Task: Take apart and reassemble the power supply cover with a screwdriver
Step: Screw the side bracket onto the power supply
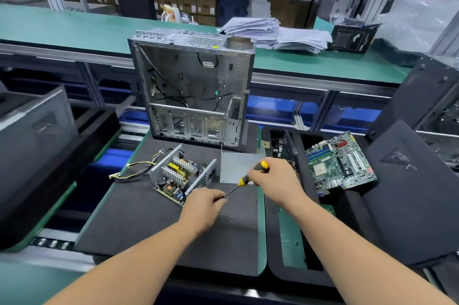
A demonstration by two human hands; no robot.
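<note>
The power supply (178, 174) lies open on the dark foam mat (149, 217), its heat sinks and coils exposed and its cables trailing left. Its flat grey metal cover (234, 166) lies just right of it on the mat. My right hand (275, 178) grips the yellow-and-black screwdriver (244, 179) by the handle, shaft slanting down to the left. My left hand (202, 207) pinches at the shaft's tip, fingers curled; what sits at the tip is hidden.
An empty computer case (193, 86) stands upright behind the mat. A green motherboard (340, 161) rests in a black tray on the right. Black side panels (409, 193) lean at right, another case (32, 130) at left. Paper stacks (275, 33) lie on the far bench.
</note>
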